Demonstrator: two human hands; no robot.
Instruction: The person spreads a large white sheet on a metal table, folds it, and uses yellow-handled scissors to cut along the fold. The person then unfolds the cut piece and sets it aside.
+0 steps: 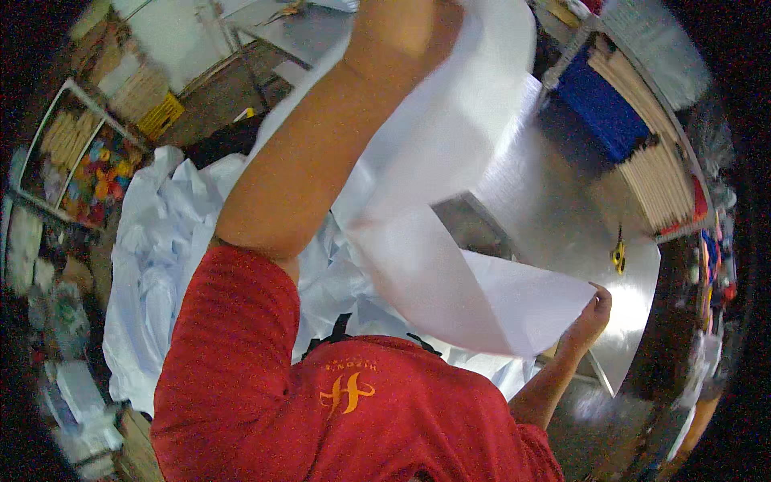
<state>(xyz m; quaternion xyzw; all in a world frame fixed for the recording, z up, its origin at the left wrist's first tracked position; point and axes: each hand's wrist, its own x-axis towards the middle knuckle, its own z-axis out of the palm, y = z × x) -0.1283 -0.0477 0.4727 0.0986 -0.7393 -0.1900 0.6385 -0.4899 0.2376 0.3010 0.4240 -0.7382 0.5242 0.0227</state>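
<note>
Overhead, the left hand (401,28) grips the top of a long white paper sheet (450,241) slanting down to the right hand (593,309), which pinches its lower corner above the metal table (554,185).

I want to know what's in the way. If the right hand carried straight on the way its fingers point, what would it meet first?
Probably the bare metal table, then the yellow-handled scissors lying on it. The right hand grips the white sheet by its edge; depth is unclear.

Both hands stretch a white sheet (450,265) above the metal surface (546,201). The left hand (401,28) is raised high. The right hand (593,315) pinches the sheet's lower corner.
</note>
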